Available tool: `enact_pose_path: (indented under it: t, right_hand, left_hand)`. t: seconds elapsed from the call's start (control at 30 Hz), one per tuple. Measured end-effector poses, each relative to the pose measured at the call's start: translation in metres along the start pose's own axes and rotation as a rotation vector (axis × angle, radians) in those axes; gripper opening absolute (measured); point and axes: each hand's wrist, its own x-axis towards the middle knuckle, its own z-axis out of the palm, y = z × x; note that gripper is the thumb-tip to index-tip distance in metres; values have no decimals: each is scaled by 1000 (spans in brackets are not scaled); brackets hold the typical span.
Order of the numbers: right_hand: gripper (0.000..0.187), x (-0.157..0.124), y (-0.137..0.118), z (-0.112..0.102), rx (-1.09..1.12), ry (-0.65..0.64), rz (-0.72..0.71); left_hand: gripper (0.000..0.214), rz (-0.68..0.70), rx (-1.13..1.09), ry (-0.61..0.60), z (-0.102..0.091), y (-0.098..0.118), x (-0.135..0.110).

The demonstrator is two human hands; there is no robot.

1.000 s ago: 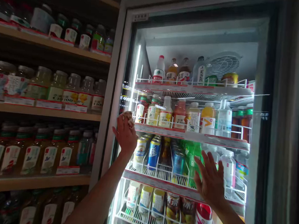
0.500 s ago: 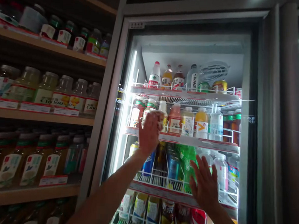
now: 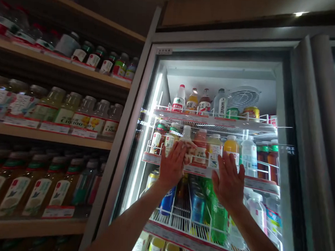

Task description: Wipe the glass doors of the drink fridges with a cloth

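My left hand [image 3: 172, 165] is raised against the glass door [image 3: 215, 77] of a lit drinks fridge. Under its fingers and thumb side it presses a crumpled, mottled pinkish-brown cloth [image 3: 189, 152], partly hidden by the hand. My right hand [image 3: 228, 179] is up to the right, fingers stretched and holding nothing, palm towards the same glass; whether it touches is hard to tell. Behind the cloth, through the glass, are a white-capped bottle [image 3: 186, 132] and a reddish juice bottle [image 3: 201, 142]. An orange juice bottle [image 3: 231, 145] shows above my right hand.
Wooden shelves [image 3: 50, 135] with rows of bottles stand at the left, beside the metal fridge frame [image 3: 128, 127]. A thick vertical metal bar [image 3: 308, 110] runs along the right side. Inside the fridge, wire shelves [image 3: 198, 237] carry bottles and cans.
The view has tilted up and shifted. My right hand has risen from beside the green bottles to the middle shelf's edge. My left hand, with the cloth, has moved slightly right.
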Motion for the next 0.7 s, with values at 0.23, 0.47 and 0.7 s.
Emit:
enact_pose_path:
  t: [0.23, 0.47, 0.7]
  right_hand:
    - [59, -4, 0, -2, 31, -8, -8]
    - [60, -8, -2, -4, 42, -12, -39]
    - [61, -9, -5, -6, -10, -39, -52]
  left_hand:
    - [47, -505, 74, 122, -16, -71, 4]
    - [48, -200, 1, 32, -5, -35, 9]
    - [47, -142, -4, 35, 10, -2, 37]
